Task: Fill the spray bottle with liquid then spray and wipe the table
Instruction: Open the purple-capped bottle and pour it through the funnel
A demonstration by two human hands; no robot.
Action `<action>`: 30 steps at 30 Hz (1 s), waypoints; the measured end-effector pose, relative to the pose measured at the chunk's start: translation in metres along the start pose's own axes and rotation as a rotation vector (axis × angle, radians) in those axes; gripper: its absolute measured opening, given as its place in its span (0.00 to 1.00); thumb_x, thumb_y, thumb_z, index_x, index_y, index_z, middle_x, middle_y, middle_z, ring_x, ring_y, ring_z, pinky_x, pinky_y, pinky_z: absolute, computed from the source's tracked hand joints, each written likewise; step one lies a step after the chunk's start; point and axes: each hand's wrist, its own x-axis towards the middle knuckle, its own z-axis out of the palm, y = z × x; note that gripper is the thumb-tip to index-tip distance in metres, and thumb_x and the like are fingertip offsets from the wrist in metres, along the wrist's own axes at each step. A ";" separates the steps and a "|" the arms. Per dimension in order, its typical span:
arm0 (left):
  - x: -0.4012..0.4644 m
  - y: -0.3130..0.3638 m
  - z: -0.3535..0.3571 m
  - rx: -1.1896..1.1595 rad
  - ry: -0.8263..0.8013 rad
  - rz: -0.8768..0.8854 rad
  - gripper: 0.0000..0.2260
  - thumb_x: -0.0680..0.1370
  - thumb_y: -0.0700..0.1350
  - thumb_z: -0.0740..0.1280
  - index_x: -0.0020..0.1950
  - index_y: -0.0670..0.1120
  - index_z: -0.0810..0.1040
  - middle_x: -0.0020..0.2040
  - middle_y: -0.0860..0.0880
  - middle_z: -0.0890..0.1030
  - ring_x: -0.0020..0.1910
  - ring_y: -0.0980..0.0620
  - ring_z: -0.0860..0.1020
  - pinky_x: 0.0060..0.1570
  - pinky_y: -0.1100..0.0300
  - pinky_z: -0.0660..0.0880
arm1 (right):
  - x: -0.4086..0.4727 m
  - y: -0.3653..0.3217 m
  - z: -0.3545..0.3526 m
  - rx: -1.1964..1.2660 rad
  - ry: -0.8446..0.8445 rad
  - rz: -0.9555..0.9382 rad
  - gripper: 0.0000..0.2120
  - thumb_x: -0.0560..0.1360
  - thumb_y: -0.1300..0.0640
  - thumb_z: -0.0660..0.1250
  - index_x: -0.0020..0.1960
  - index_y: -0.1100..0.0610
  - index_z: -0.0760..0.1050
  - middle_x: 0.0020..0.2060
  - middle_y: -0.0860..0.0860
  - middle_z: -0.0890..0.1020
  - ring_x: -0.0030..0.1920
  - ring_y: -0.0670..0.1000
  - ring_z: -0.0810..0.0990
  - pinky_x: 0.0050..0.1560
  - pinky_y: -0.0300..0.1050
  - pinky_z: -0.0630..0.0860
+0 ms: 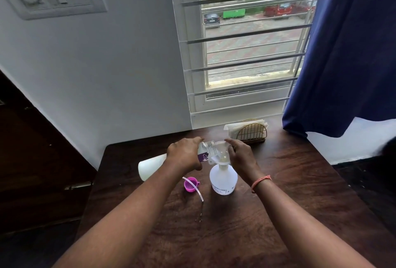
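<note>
A white spray bottle (223, 180) stands upright on the dark wooden table (289, 192) with its top off. A clear funnel (220, 153) sits in its neck, and my right hand (241, 154) grips the funnel's rim. My left hand (185, 154) holds a white liquid bottle (150, 166) tipped on its side, its clear open mouth over the funnel. A pink spray cap (190, 184) with its thin tube lies on the table just left of the spray bottle.
A gold wire holder with paper napkins (249, 130) stands at the table's back edge under the barred window (246, 53). A blue curtain (342, 53) hangs at the right. A white wall with a switch plate is on the left.
</note>
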 end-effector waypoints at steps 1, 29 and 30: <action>0.000 0.000 0.000 0.001 0.001 0.001 0.28 0.66 0.50 0.75 0.64 0.54 0.69 0.56 0.49 0.79 0.55 0.46 0.77 0.44 0.57 0.69 | 0.000 0.000 0.000 0.000 0.001 0.000 0.16 0.78 0.65 0.57 0.63 0.63 0.75 0.58 0.59 0.80 0.58 0.56 0.78 0.58 0.41 0.70; -0.002 0.001 -0.012 0.063 0.017 -0.007 0.28 0.66 0.51 0.76 0.63 0.53 0.70 0.56 0.49 0.79 0.56 0.46 0.77 0.45 0.55 0.70 | -0.002 -0.001 -0.002 0.015 -0.004 -0.004 0.17 0.78 0.65 0.57 0.64 0.64 0.74 0.60 0.59 0.79 0.60 0.56 0.77 0.61 0.44 0.71; -0.002 0.001 -0.012 0.066 0.016 -0.008 0.28 0.66 0.51 0.76 0.63 0.53 0.70 0.56 0.49 0.79 0.56 0.46 0.77 0.44 0.55 0.70 | -0.003 -0.001 -0.002 0.020 -0.004 -0.002 0.17 0.78 0.65 0.57 0.65 0.64 0.74 0.60 0.59 0.79 0.60 0.55 0.77 0.61 0.44 0.71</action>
